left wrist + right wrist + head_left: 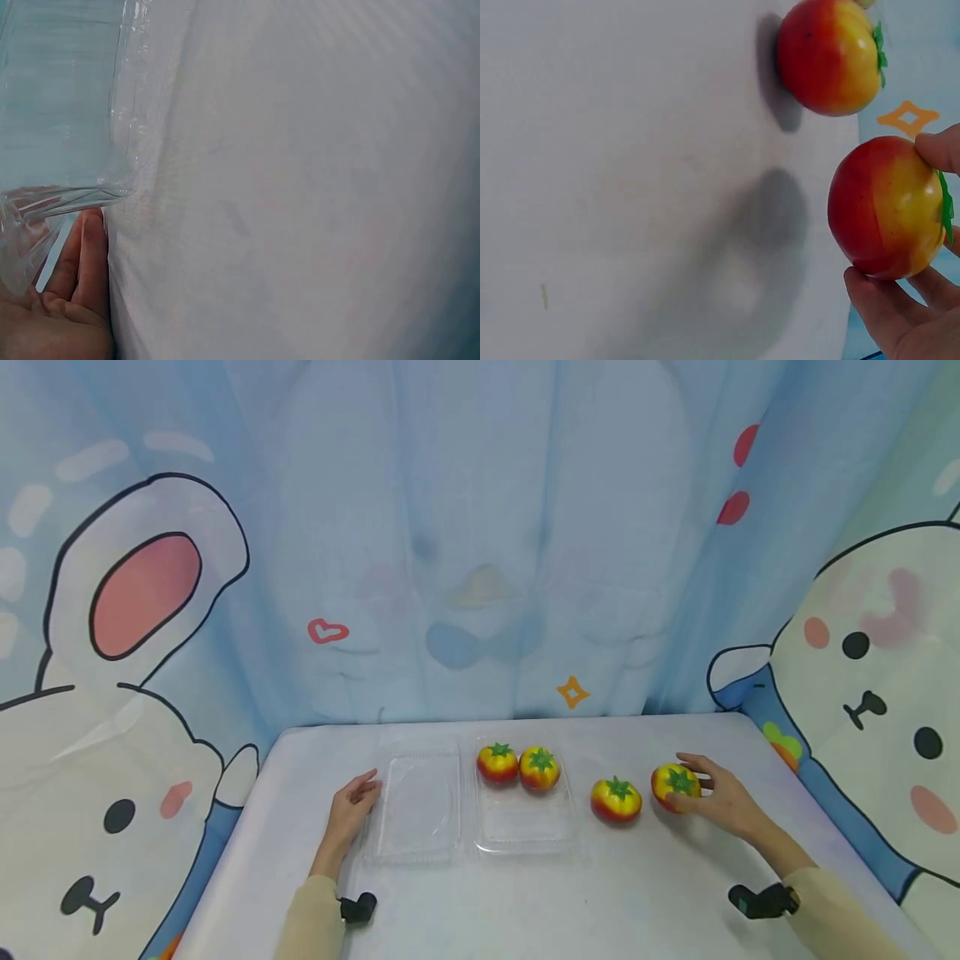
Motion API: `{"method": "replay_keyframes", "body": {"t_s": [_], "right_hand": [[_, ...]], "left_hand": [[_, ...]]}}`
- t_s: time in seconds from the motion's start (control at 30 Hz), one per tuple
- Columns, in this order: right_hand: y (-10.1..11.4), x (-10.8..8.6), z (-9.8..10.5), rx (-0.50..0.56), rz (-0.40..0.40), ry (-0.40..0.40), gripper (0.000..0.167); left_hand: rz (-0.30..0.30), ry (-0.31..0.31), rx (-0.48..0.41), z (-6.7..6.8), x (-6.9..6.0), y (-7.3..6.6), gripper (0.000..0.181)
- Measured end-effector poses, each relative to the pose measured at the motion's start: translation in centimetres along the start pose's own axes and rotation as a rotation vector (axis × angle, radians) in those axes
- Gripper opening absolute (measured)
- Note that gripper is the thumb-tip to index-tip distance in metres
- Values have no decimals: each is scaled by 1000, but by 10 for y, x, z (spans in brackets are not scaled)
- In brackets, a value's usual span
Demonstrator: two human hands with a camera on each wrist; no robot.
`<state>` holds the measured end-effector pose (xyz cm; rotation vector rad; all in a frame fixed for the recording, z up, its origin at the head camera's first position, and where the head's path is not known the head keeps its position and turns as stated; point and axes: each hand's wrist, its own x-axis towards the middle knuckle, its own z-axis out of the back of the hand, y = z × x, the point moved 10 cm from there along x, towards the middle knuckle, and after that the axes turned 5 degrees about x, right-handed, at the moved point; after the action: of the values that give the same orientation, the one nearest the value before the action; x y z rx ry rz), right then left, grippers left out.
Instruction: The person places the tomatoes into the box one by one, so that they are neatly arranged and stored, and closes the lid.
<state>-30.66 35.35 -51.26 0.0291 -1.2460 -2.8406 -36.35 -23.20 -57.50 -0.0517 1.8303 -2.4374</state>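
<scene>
My right hand (722, 802) grips a red-and-yellow toy tomato (675, 787) with a green leafy top, thumb on one side and fingers on the other. In the right wrist view, this tomato (889, 208) hangs apart from its shadow, above the table. Another tomato (616, 800) rests on the table just left of it. Two more tomatoes (498, 763) sit side by side at the far end of a clear plastic tray (525, 831). At the left edge of the clear plastic lid (417, 806), my left hand (352, 808) lies with its fingers (91, 259) loosely extended by a corner.
A white cloth covers the table (510, 910). Behind it hangs a blue curtain (480, 543) printed with cartoon animals. The lid lies flat to the left of the tray. Each wrist carries a small black device (761, 901).
</scene>
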Motion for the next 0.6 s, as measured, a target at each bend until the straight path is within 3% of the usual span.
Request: {"method": "replay_keyframes", "body": {"t_s": [0.17,0.27,0.33,0.6], "right_hand": [[20,2,3,7,51,-45,79],[34,4,4,2,87,-70,77],[44,7,3,5,100,-79,76],[73,20,-12,46,118,-58,77]], "left_hand": [[13,9,-4,0,-5,-6,42],[7,-2,-4,-1,2,7,42],[-1,-5,4,-1,3,9,42],[-16,-8,10,-2,5,8,40]]}}
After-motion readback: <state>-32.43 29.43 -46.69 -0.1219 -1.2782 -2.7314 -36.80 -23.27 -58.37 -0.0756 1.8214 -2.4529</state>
